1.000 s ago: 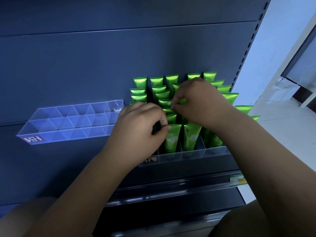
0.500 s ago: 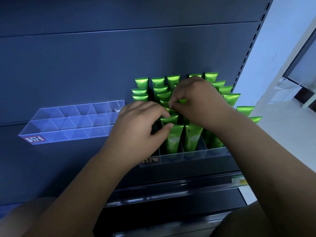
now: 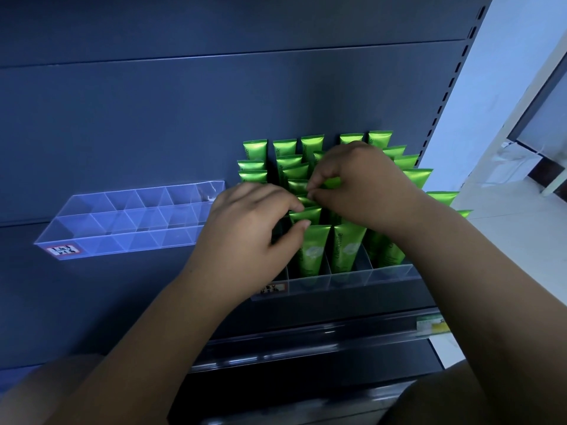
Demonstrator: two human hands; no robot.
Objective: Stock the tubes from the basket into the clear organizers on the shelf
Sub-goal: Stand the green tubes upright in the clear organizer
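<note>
While little has shifted in the last second, the left hand (image 3: 251,228) has loosened a touch. Its thumb and forefinger stand slightly wider than before, curled round the flat crimped top of a near tube (image 3: 305,214). The right hand (image 3: 362,191) stays in its earlier place, fingertips pinched on the crimp of a farther tube (image 3: 329,182) just behind. Both hands sit close together, fingertips almost meeting, over the middle of the filled organizer (image 3: 346,279). There the green tubes (image 3: 313,250) stand upright in rows, crimped ends up; those under the right palm are hidden.

Just left of the left knuckles lies the empty organizer (image 3: 129,222), its clear cells open from above, with a label (image 3: 63,250) on its front corner. Behind the tubes the dark back panel (image 3: 184,118) rises bare, leaving free height above them. At the right the slotted upright (image 3: 454,72) runs close past the outermost tubes, so room there is tight. Below both forearms the shelf (image 3: 322,311) ends in a clear price rail (image 3: 322,332).
</note>
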